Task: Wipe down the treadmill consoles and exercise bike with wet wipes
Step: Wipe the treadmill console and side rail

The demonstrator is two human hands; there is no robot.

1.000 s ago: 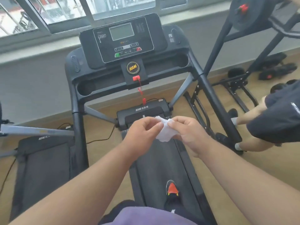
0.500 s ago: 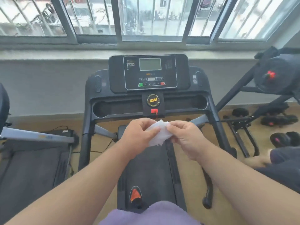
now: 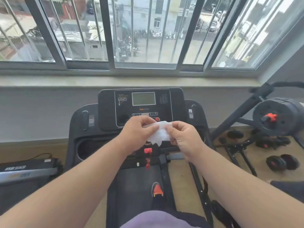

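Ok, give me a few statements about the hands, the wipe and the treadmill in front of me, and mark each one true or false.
1. Both hands hold the white wipe between them. True: the left hand and the right hand each pinch a side of it.
2. The wipe is pressed flat on the console screen. False: it is held in front of the treadmill console, and the screen is uncovered.
3. A red safety key sits below the console. True.
4. The treadmill faces a blank wall with no window. False: a barred window runs above it.
5. Dumbbells lie on the floor to the right. True.
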